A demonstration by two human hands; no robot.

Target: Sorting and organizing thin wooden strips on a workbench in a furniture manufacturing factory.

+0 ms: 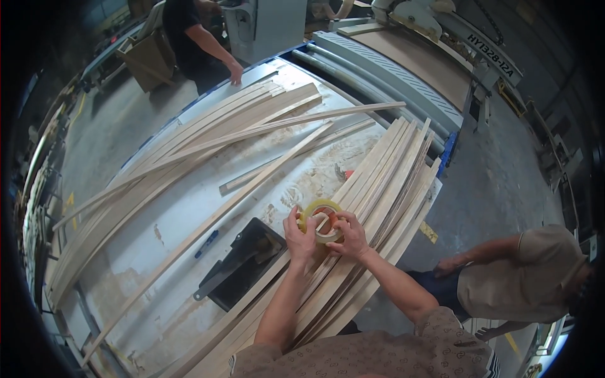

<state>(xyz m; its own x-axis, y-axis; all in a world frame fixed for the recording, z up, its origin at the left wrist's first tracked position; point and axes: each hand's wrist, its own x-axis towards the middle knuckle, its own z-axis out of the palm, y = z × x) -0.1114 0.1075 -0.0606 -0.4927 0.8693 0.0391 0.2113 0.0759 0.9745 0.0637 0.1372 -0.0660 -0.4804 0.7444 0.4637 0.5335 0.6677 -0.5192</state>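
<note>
Both my hands hold a roll of clear yellowish tape [319, 210] above a stack of long thin wooden strips [378, 189]. My left hand [297, 236] grips the roll's left side with the thumb up against it. My right hand [348, 234] holds the right side, its fingers picking at the roll's face. The strips run from near my body up toward the far right of the white worktable [183, 214].
More wooden strips [189, 151] lie fanned across the table's left and middle. A black tray-like tool [242, 263] and a blue pen [206, 243] lie left of my hands. One person stands at the table's far end [201, 44]; another bends low at right [523, 277]. A machine [403, 63] stands behind.
</note>
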